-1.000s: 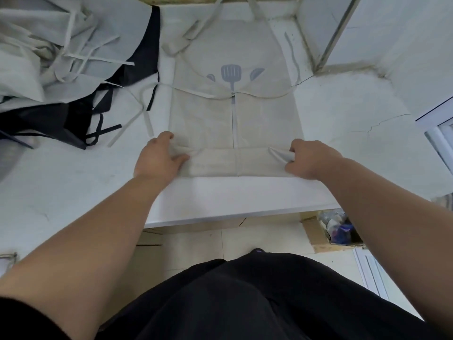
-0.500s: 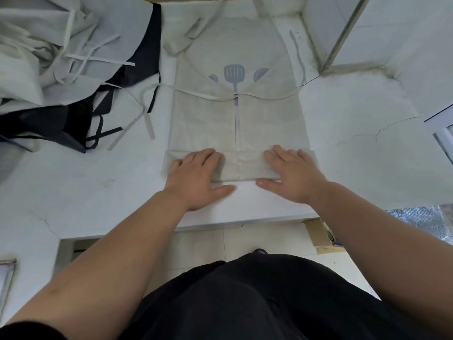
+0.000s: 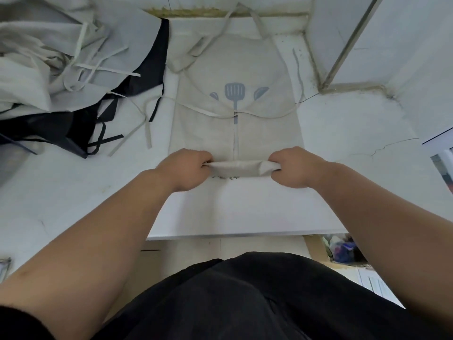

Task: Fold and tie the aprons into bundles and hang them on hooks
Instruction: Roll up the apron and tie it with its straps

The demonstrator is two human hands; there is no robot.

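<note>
A beige apron with a grey spatula print lies flat on the white counter, its sides folded in to a narrow strip. Its near end is rolled into a short thick roll. My left hand grips the roll's left end and my right hand grips its right end, fingers curled round the cloth. The neck strap and thin ties trail off toward the far wall.
A heap of white and black aprons with loose ties covers the counter's far left. A wall corner with a metal frame rises at the far right. The counter's front edge runs just before my body; a box of clutter sits below right.
Half a second ago both palms lay flat on the folded band. Now both hands have curled round its ends and the band has become a thicker roll, a bit farther up the apron.
</note>
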